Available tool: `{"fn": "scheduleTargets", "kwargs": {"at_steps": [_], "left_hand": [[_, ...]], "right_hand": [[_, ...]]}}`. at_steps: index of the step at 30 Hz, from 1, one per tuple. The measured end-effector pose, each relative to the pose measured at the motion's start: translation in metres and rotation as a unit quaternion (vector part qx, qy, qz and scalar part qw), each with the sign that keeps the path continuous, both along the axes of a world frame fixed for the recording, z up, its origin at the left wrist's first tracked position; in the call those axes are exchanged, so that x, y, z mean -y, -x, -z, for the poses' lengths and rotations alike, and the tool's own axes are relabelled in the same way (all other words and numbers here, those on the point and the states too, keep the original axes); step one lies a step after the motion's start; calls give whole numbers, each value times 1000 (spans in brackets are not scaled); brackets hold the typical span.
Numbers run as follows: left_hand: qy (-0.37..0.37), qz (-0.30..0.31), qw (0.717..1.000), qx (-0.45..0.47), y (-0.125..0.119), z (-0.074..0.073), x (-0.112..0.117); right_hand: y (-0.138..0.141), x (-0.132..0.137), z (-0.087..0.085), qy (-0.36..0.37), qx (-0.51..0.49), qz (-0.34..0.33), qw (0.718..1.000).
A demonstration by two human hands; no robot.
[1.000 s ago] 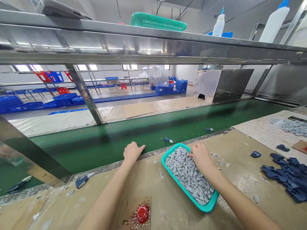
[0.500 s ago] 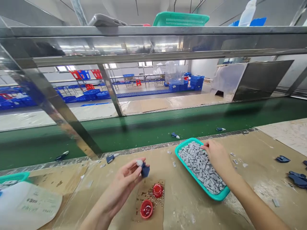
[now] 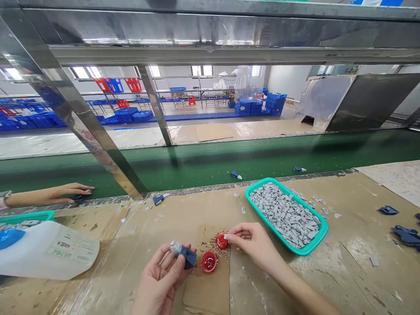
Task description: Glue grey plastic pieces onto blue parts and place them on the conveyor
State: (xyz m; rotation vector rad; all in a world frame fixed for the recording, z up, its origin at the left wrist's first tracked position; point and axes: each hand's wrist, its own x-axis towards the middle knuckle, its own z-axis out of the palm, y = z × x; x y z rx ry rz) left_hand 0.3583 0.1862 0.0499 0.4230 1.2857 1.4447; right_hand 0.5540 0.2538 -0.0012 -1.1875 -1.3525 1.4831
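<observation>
My left hand pinches a small dark blue part with a grey tip just above the bench. My right hand is closed in a pinch on a small grey piece, held right against a red cap. A second red cap lies open side up between my hands, on a brown cardboard scrap. A teal tray full of small grey pieces stands just right of my right hand.
A green conveyor belt runs along the far bench edge with a few blue parts on it. Another person's hand rests at its left. A white jug lies at left. Blue parts sit at right. A steel post slants overhead.
My right hand left the teal tray and came to the red cap with a grey piece. My left hand drew the blue part lower. Another person's hand appeared at left.
</observation>
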Motion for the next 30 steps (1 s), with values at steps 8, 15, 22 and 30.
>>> {"fn": "scheduleTargets", "kwargs": {"at_steps": [8, 15, 22, 30], "left_hand": [[-22, -57, 998, 3, -19, 22, 11], [-41, -52, 998, -10, -32, 26, 11], [-54, -84, 993, -56, -46, 25, 11], [-67, -57, 993, -85, -55, 18, 14]], "right_hand": [[5, -2, 9, -11, 52, 18, 998], [2, -4, 10, -9, 32, 12, 999], [-6, 15, -24, 55, -91, -42, 993], [-5, 31, -41, 73, -140, -97, 983]]}}
